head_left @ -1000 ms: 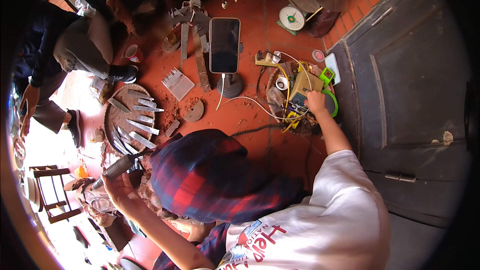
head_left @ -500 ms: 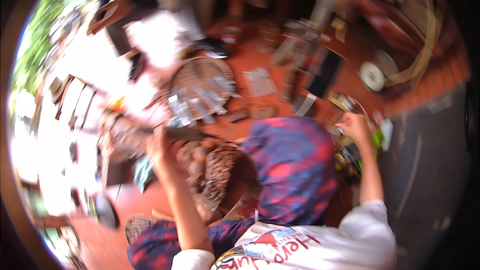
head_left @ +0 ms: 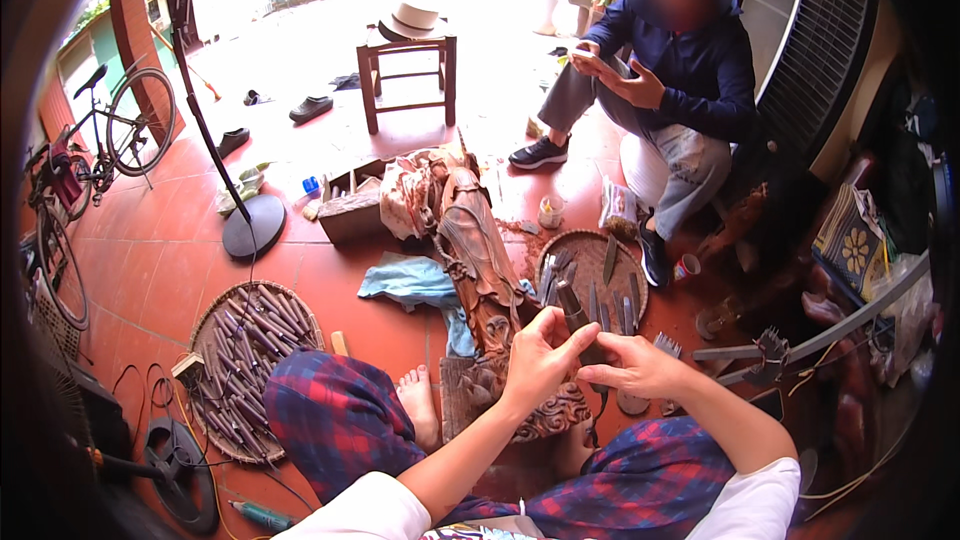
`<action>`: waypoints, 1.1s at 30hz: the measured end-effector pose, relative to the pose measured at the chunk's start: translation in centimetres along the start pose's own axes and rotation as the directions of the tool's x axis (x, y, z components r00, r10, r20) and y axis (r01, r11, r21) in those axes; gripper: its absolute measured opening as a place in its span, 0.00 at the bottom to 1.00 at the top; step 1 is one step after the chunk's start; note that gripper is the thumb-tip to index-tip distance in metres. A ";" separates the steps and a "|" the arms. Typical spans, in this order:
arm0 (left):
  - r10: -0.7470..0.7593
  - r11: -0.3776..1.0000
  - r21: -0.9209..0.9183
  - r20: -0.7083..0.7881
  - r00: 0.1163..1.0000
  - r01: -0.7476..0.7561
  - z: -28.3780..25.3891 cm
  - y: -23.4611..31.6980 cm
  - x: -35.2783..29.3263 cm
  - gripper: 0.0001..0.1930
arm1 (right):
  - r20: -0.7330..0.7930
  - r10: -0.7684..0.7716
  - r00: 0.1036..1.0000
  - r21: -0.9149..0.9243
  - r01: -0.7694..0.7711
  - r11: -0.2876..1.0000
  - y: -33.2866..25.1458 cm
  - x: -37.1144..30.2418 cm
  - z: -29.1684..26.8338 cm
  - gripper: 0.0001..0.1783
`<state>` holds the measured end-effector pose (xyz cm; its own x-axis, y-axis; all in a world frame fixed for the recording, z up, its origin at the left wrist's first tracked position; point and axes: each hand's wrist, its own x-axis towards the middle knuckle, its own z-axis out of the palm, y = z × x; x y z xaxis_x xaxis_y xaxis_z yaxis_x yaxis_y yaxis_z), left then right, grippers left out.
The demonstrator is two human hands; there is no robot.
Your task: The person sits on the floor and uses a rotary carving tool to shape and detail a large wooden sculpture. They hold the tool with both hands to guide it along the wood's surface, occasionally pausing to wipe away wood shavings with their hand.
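Note:
Both hands meet in front of me around a dark cylindrical handpiece, which looks like that of a rotary carving tool. Its upper end points away from me, and what looks like a cord hangs below. My left hand is closed on it with thumb and fingers. My right hand pinches near its lower end, the fingertips close to my left thumb. Beneath and beyond the hands lies a carved wooden statue, its ornate base between my bare feet. A light blue cloth is beside it.
To the left, a round woven basket holds several carving tools. Another woven tray with metal blades sits beyond my right hand. A person sits at the far right. A lamp stand, wooden box and stool stand ahead.
My view has swung to the left and steadied. My hands, apart before, are now together in front of me on the handpiece.

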<state>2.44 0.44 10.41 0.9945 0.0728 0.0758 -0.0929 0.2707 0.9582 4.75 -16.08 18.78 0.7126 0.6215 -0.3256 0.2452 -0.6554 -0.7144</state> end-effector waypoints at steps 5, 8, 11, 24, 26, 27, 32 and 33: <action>0.079 0.989 0.130 -0.068 0.995 -0.070 -1.3 1.8 -0.2 0.11 | -0.040 -0.042 0.998 0.277 0.051 0.960 0.7 2.4 2.6 0.14; 0.341 0.778 0.586 -0.088 0.936 -0.228 -2.1 2.1 1.0 0.21 | -0.143 -0.049 0.989 0.258 0.085 0.962 0.8 3.5 3.1 0.13; 0.349 0.718 0.671 -0.114 0.930 -0.187 -2.4 2.2 1.8 0.26 | -0.217 -0.039 0.975 0.198 0.084 0.977 0.5 4.1 3.8 0.12; -0.004 0.870 0.491 -0.073 0.997 0.039 -2.2 1.4 2.0 0.34 | -0.344 -0.126 0.930 0.136 0.183 0.974 2.0 4.2 5.6 0.13; -0.042 0.882 0.465 -0.075 0.996 0.072 -2.5 0.8 2.3 0.36 | -0.335 -0.121 0.934 0.151 0.180 0.972 1.9 4.0 5.7 0.13; -0.064 0.888 0.451 -0.075 0.995 0.091 -2.5 0.4 2.4 0.37 | -0.318 -0.101 0.943 0.169 0.161 0.972 1.6 4.0 5.4 0.13; 0.072 0.848 0.530 -0.084 0.994 -0.016 -1.9 0.1 2.1 0.34 | -0.301 -0.077 0.951 0.162 0.130 0.978 1.7 3.5 5.6 0.15; 0.075 0.854 0.519 -0.077 0.994 -0.024 -1.7 0.3 2.1 0.34 | -0.307 -0.086 0.948 0.151 0.138 0.979 2.0 3.5 5.7 0.15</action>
<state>4.44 2.27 10.38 0.9780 0.1664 0.1260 -0.0779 -0.2688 0.9600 3.98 -12.77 12.74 0.8560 0.5138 -0.0573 0.2387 -0.4910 -0.8378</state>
